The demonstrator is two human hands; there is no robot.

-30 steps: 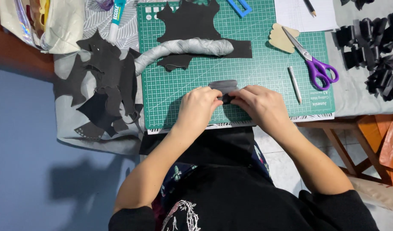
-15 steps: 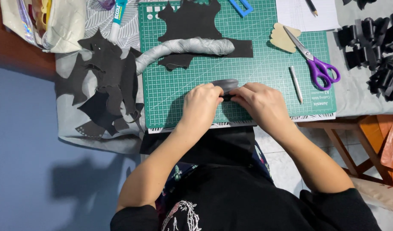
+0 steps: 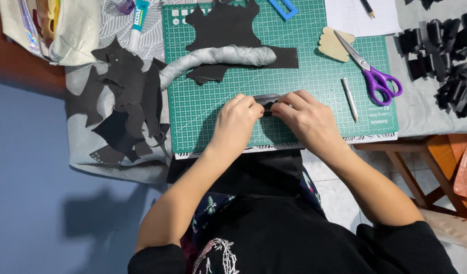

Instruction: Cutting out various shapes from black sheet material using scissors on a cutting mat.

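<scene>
Fingers of left hand (image 3: 237,117) and right hand (image 3: 307,115) pinching small dark piece (image 3: 267,99) over green cutting mat (image 3: 314,71).

We see a small dark grey piece (image 3: 267,99), glossy and slightly curved, lying flat and crosswise on the green cutting mat (image 3: 314,76) near its front edge. Only its upper middle shows; both ends are covered.

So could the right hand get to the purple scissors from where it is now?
Probably yes. The right hand is pinching a small dark piece with the left hand, and the purple scissors lie on the green mat beyond it; only a thin stick lies between.
</scene>
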